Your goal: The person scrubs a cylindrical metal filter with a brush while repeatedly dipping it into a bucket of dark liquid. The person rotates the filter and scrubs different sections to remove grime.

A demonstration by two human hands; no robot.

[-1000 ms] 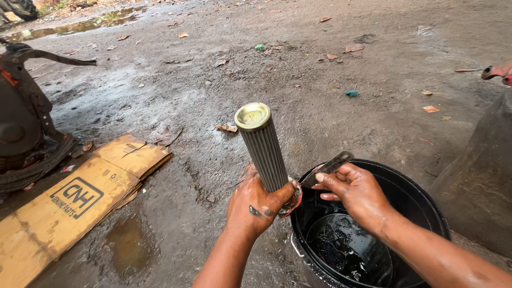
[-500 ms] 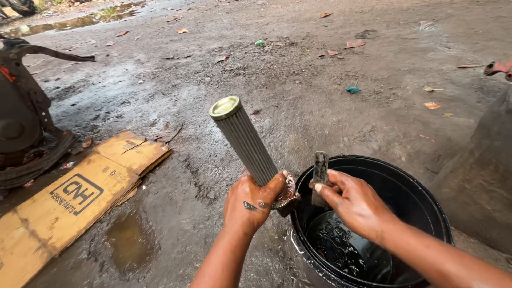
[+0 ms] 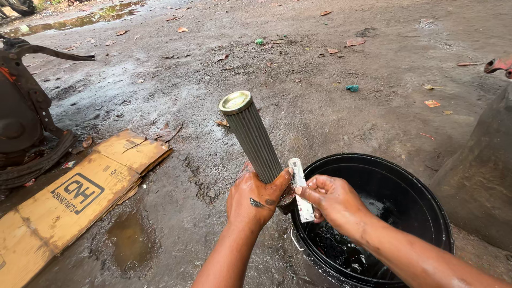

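My left hand (image 3: 256, 198) grips the lower end of a long grey pleated filter cylinder (image 3: 253, 140) with a shiny metal cap on top; it tilts up and to the left. My right hand (image 3: 332, 198) holds a small flat brush (image 3: 300, 188) with a pale handle, pressed against the filter's base. Both hands are over the left rim of a black bucket (image 3: 426, 197) that holds dark oily liquid.
Flattened cardboard (image 3: 74, 197) lies on wet oily ground at the left, beside a dark machine part with a rubber tyre (image 3: 24, 133). A large grey rounded object (image 3: 480, 176) stands at the right. Leaves and litter dot the dirt beyond.
The filter has swung from upright to tilting left. The brush in my right hand has come up against the filter's base.
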